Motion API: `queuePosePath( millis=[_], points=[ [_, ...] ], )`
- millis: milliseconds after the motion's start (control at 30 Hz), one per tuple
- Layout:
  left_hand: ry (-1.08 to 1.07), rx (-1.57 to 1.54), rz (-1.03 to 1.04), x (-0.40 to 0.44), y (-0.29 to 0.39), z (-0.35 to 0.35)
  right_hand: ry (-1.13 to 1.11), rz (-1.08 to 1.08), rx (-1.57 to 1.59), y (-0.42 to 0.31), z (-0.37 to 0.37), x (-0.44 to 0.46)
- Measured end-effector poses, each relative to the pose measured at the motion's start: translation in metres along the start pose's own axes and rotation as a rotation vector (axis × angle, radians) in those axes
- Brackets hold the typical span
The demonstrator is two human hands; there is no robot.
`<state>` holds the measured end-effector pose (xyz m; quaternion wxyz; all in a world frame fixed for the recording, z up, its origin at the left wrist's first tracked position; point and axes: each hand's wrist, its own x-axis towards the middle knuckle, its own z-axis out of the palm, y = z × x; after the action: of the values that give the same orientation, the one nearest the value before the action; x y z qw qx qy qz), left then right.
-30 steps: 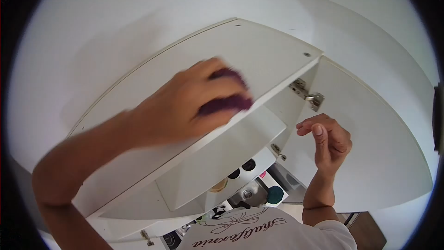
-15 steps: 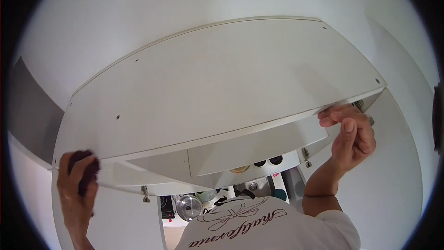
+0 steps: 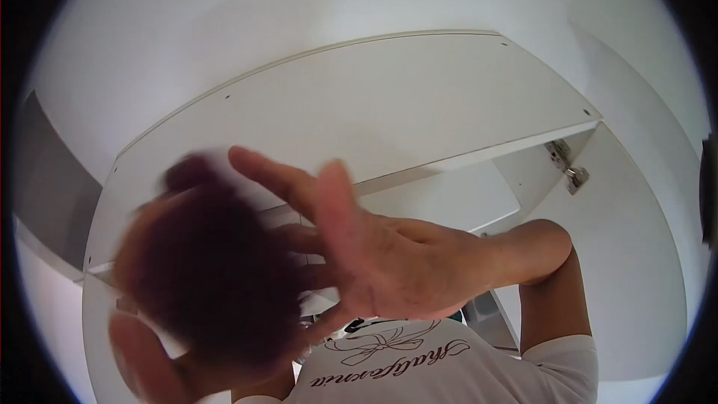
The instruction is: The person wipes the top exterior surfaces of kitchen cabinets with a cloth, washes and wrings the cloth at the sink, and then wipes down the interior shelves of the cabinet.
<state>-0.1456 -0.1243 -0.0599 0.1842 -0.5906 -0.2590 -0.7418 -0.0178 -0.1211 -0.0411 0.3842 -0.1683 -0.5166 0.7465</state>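
Purple, fuzzy and blurred, a bunched wad [image 3: 217, 269] sits at eight o'clock, close to the camera, grasped by the left hand [image 3: 153, 363]; at five o'clock the right hand [image 3: 404, 269] spreads its fingers toward the wad, gripping nothing visible, though I cannot tell whether the tips touch. Beyond, at six o'clock, a white shirt [image 3: 479, 359] carries upside-down script that seems to read "Shalifornia"; a white cabinet [image 3: 449, 82] spans twelve o'clock, its metal hinge [image 3: 574, 176] at three.
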Motion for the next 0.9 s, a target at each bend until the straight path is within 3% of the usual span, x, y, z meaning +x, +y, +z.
queuePosePath(
  millis=[33, 67, 133, 200, 233, 333, 367, 467, 500, 567, 600, 633, 700, 767, 800, 900],
  points=[
    [-0.011, -0.002, -0.085, -0.004, 0.003, 0.018, 0.168, 0.007, -0.014, -0.009, 0.012, -0.003],
    [-0.022, -0.003, -0.171, -0.008, 0.005, 0.033, 0.189, -0.005, -0.024, -0.010, 0.010, -0.001],
    [-0.042, -0.023, -0.260, 0.001, 0.003, 0.032, -0.126, -0.150, 0.285, -0.012, 0.001, 0.004],
    [-0.650, 0.345, 0.350, 0.030, -0.007, 0.011, 0.036, -0.165, 0.244, -0.022, 0.005, 0.003],
    [-0.651, 0.325, 0.355, 0.028, -0.007, 0.010, 0.181, -0.167, 0.217, -0.027, 0.006, 0.004],
    [-0.397, 0.262, 0.223, 0.018, -0.012, 0.012, 0.253, -0.363, -0.154, -0.058, -0.015, 0.023],
    [-0.238, -0.001, 0.193, 0.016, -0.027, 0.018, 0.265, -0.413, -0.295, -0.072, -0.028, 0.033],
    [-0.190, -0.096, 0.030, 0.005, -0.018, 0.004, 0.390, -0.395, -1.330, -0.090, -0.072, 0.066],
    [-0.160, 0.017, 0.007, 0.003, -0.014, 0.003, 0.458, -0.430, -1.686, -0.083, -0.095, 0.084],
    [-0.117, 0.118, -0.016, -0.001, -0.008, 0.005, 0.367, -0.443, -1.871, -0.066, -0.131, 0.104],
    [-0.120, 0.125, -0.028, -0.005, -0.005, 0.007, 0.299, -0.272, -1.821, -0.065, -0.133, 0.100],
    [-0.125, 0.133, -0.037, -0.007, -0.005, 0.009, 0.305, -0.272, -1.830, -0.071, -0.140, 0.097],
    [-0.101, 0.141, 0.018, -0.013, -0.010, 0.015, 0.319, -0.100, -2.080, -0.084, -0.157, 0.091],
    [0.083, -0.194, -0.099, -0.027, -0.019, 0.018, 0.472, 0.089, -2.109, -0.110, -0.200, 0.073],
    [0.084, -0.194, -0.103, -0.027, -0.021, 0.017, 0.542, 0.096, -2.077, -0.127, -0.236, 0.057],
    [-0.021, -0.139, 0.067, -0.026, -0.025, 0.007, 1.001, 0.379, -2.120, -0.178, -0.318, -0.016]
  ],
)
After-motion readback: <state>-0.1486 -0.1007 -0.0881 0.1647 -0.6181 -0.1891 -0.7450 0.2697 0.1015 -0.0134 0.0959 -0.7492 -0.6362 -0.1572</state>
